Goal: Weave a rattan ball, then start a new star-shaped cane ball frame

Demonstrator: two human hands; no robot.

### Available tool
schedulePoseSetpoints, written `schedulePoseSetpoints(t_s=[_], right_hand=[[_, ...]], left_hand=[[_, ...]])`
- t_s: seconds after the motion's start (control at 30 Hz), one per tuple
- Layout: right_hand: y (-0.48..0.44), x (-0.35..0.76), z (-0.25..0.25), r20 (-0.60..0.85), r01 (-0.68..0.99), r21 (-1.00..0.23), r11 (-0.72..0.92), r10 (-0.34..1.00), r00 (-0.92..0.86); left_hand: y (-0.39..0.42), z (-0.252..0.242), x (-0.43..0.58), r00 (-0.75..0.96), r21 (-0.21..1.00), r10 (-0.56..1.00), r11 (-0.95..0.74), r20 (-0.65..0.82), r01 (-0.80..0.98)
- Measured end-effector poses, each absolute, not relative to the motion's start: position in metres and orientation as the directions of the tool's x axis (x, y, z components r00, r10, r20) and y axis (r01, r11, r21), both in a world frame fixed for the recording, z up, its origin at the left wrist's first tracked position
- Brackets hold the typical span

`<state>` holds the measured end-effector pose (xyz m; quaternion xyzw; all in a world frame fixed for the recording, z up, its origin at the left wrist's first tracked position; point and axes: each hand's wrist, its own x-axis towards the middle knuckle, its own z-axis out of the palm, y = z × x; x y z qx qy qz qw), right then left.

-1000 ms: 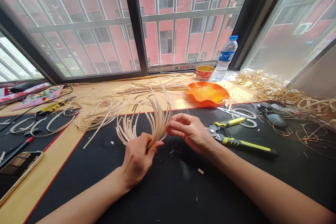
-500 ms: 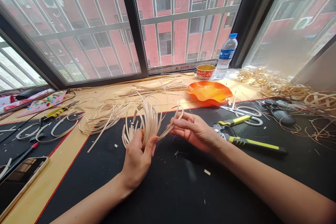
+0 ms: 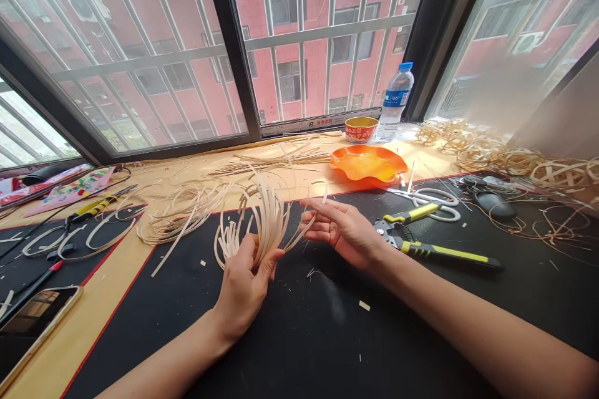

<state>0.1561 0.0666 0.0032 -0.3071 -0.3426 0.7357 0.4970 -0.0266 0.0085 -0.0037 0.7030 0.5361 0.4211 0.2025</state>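
My left hand (image 3: 246,283) is closed around a bundle of thin pale bamboo strips (image 3: 269,215). The strips bend upward in loops above the fist, and several cut ends fan out on its left side. To the right, my right hand (image 3: 344,230) has its fingers stretched out and loosely apart beside a few strips that branch from the bundle. Those strips pass against its fingertips. Whether the thumb presses on any of them is hard to see. Both hands are above the black mat (image 3: 299,349).
Yellow-handled pliers (image 3: 435,252) and scissors (image 3: 437,199) lie right of my right hand. Behind are an orange wavy dish (image 3: 369,165), a red tub (image 3: 361,129) and a water bottle (image 3: 395,103). Coiled strips (image 3: 182,212) lie left; a phone (image 3: 37,324) sits front left.
My right hand's fingers have loosened from a pinch on the branching strips and straightened. My left hand keeps its hold on the bundle. The view has shifted slightly.
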Motion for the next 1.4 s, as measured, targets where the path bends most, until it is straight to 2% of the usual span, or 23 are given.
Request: schedulePoseSetpoints(t_s=[0.23,0.37,0.47,0.6,0.7,0.77,0.97,1.4], right_hand=[[0.068,0.158,0.002,-0.047,-0.487,-0.844,-0.225,0.935,-0.352],[0.069,0.161,0.005,0.021,-0.480,-0.861,-0.166,0.933,-0.360],[0.069,0.162,0.007,0.032,-0.486,-0.861,-0.151,0.937,-0.347],[0.068,0.162,0.009,0.011,-0.491,-0.852,-0.178,0.933,-0.358],[0.067,0.162,0.010,-0.003,-0.490,-0.848,-0.201,0.928,-0.374],[0.067,0.162,0.010,-0.010,-0.487,-0.848,-0.209,0.925,-0.380],[0.068,0.165,0.009,0.010,-0.470,-0.861,-0.195,0.917,-0.399],[0.070,0.165,0.009,0.044,-0.496,-0.846,-0.195,0.902,-0.430]], left_hand=[[0.010,-0.008,-0.028,0.071,0.699,0.914,-0.354,0.400,0.621],[0.011,-0.010,-0.029,0.094,0.615,0.862,-0.427,0.498,0.663],[0.011,-0.011,-0.030,0.106,0.507,0.777,-0.501,0.621,0.702],[0.008,-0.009,-0.033,0.166,0.269,0.604,-0.563,0.780,0.781],[0.007,-0.009,-0.037,0.290,0.088,0.471,-0.630,0.833,0.771],[0.006,-0.010,-0.040,0.352,0.026,0.424,-0.668,0.834,0.744],[0.010,-0.013,-0.043,0.385,0.022,0.440,-0.681,0.811,0.732],[0.012,-0.005,-0.036,0.359,0.119,0.573,-0.632,0.737,0.766]])
